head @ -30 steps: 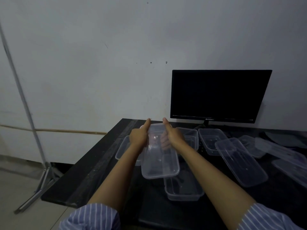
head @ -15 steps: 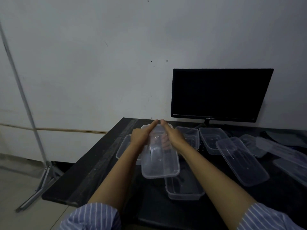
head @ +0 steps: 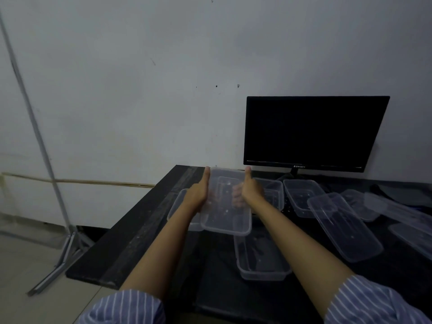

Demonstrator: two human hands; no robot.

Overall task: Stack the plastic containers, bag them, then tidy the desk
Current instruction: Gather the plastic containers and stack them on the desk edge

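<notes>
Hands gripped one container (head: pixel 226 206) off the desk (head: pixel 131 242): left hand (head: pixel 198 192) and right hand (head: pixel 250 190) curled round its sides, thumbs at twelve o'clock, probably steadying it for stacking.

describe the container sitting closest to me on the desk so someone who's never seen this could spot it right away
Start at the black monitor on the dark desk, then come straight toward the near edge, past the tub held up in both hands. Below it sits a clear rectangular container, open side up and empty. It stands alone nearest the person, lengthwise between the forearms.
</notes>
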